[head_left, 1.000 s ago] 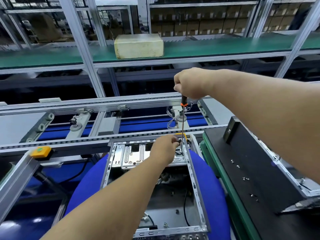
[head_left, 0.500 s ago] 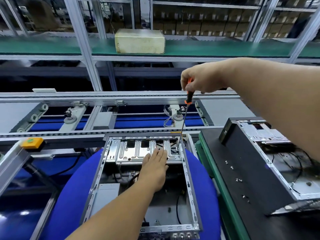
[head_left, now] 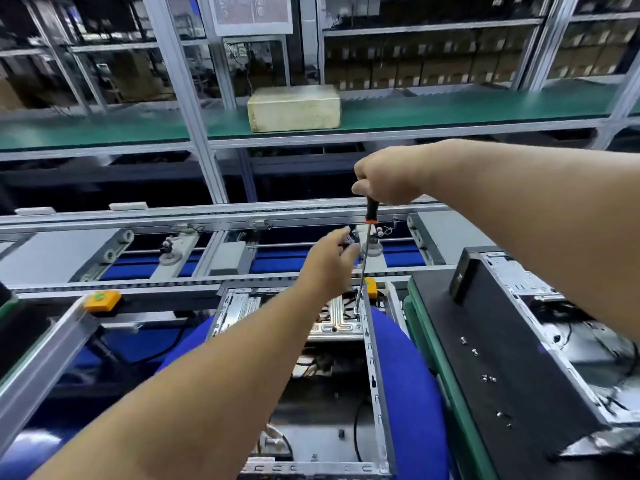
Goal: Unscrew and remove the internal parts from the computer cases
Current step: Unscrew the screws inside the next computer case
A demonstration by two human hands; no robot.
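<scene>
The open computer case (head_left: 375, 375) is lying on a blue cushion (head_left: 412, 393) at six o'clock in the head view; the right hand (head_left: 388, 178), at twelve o'clock, is clenching the screwdriver (head_left: 363, 265) by its handle, with the tip sitting down at the silver bracket (head_left: 332, 323) near the case's far right corner; the left hand (head_left: 329, 261) is pinching something small and dark beside the shaft, though what it is I cannot tell. I am judging the risks thus: the tip could be slipping off the screw head if the long shaft is leaning; a freed screw could be dropping into the case.
</scene>
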